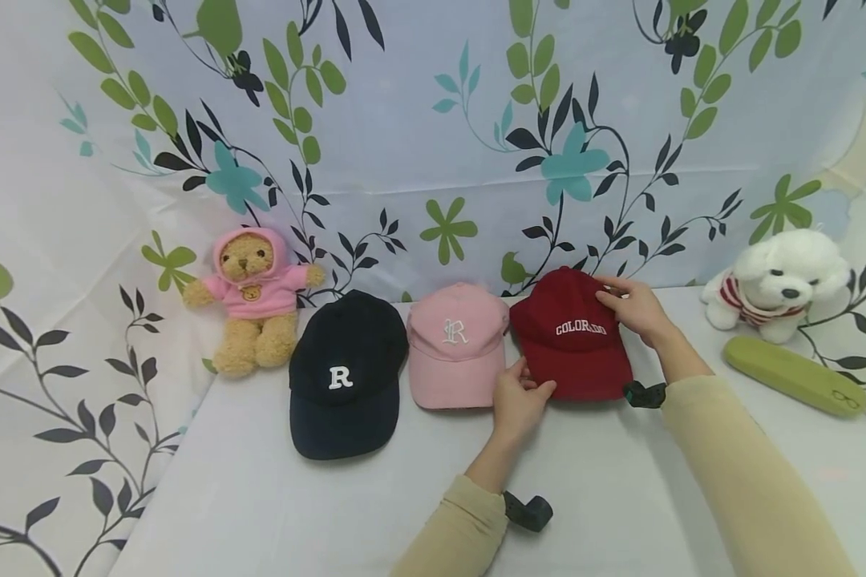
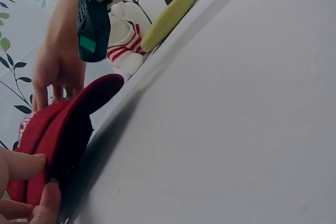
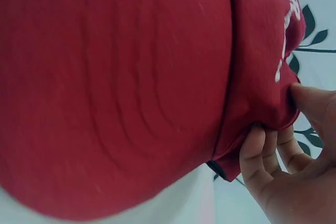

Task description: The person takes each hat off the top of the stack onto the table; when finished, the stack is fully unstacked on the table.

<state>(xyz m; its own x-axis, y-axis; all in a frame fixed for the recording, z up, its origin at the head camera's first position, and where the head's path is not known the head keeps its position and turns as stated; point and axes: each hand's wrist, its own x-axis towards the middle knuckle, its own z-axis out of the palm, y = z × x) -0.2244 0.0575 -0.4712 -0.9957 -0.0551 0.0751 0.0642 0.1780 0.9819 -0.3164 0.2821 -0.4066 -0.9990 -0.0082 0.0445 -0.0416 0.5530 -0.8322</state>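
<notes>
Both hands are on a red baseball cap [image 1: 573, 373] with white "COLORADO" lettering, at the right end of a row of caps. My left hand [image 1: 520, 405] pinches the left edge of its brim, thumb and fingers on opposite faces in the left wrist view. At the crown's right side, my right hand [image 1: 638, 308] pinches the fabric, bunching it into a fold in the right wrist view. The brim [image 2: 102, 95] shows raised off the white surface there. Just left of the red cap lies a pink cap [image 1: 455, 381], close beside my left fingers.
A black cap [image 1: 346, 425] with a white R lies left of the pink one. Further left sits a teddy bear [image 1: 263, 295] in a pink hoodie. On the right are a white plush dog [image 1: 787, 280] and a green glasses case [image 1: 794, 377]. Leaf-patterned cloth [image 1: 375, 160] hangs behind.
</notes>
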